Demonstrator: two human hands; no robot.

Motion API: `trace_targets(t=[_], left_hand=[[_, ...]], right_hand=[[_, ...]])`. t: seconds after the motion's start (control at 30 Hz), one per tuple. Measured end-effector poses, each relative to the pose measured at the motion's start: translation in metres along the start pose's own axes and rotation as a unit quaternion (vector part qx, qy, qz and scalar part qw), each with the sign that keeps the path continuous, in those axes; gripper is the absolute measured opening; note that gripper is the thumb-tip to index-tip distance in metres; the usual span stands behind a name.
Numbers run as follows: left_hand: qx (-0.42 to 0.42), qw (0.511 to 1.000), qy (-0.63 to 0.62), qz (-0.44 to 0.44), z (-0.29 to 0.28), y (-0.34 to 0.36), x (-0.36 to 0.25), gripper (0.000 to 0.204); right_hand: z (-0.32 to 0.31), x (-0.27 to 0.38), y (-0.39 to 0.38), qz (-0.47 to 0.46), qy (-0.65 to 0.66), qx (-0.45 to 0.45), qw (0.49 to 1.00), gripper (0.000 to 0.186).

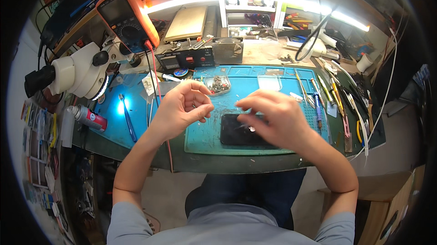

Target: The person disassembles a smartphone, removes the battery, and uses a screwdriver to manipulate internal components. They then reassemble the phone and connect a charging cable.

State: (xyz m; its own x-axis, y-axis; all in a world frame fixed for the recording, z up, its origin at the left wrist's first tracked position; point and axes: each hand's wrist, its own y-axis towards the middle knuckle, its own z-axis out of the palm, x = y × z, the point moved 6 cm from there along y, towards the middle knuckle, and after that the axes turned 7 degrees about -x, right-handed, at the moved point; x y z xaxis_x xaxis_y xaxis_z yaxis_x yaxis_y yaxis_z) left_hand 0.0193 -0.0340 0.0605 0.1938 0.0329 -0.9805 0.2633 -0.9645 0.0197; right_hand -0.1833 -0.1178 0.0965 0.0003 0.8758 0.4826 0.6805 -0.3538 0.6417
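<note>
Over the blue work mat (205,142) my left hand (184,108) is closed, its fingers curled in and the thumb against them. Whether something small sits in that pinch cannot be made out. A black smartphone (230,136) lies flat on the mat, with a small white mark lit on its dark screen. My right hand (280,117) hovers above the phone and covers part of it. Its thumb and fingers are apart, slightly blurred, with nothing visible between them. Beyond my hands stands a clear box of small screws (218,85).
An orange multimeter (127,22) and a microscope (77,74) stand at the left, near a red spray can (89,118) and blue tweezers (128,120). Screwdrivers (317,111) and other tools line the right side. A clear tray (270,82) lies at the back. Probe leads (166,131) hang over the front edge.
</note>
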Motion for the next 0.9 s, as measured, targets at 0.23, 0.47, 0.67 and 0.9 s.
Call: trace_targets(t=[0.23, 0.47, 0.67, 0.9], left_hand=[[0.061, 0.989, -0.12, -0.056, 0.04, -0.077, 0.001, 0.031], [0.002, 0.996, 0.086, 0.029, 0.086, -0.159, 0.049, 0.029], [0.144, 0.972, 0.084, -0.165, 0.149, -0.188, 0.122, 0.041], [0.189, 0.963, 0.141, -0.128, 0.15, -0.191, 0.123, 0.049]], right_hand=[[0.028, 0.059, -0.053, -0.019, 0.027, -0.055, 0.998, 0.016], [0.06, 0.095, -0.161, 0.029, -0.076, -0.002, 0.997, 0.014], [0.058, 0.051, -0.27, 0.213, -0.062, 0.006, 0.975, 0.012], [-0.013, -0.12, -0.483, 0.593, -0.266, -0.161, 0.743, 0.027]])
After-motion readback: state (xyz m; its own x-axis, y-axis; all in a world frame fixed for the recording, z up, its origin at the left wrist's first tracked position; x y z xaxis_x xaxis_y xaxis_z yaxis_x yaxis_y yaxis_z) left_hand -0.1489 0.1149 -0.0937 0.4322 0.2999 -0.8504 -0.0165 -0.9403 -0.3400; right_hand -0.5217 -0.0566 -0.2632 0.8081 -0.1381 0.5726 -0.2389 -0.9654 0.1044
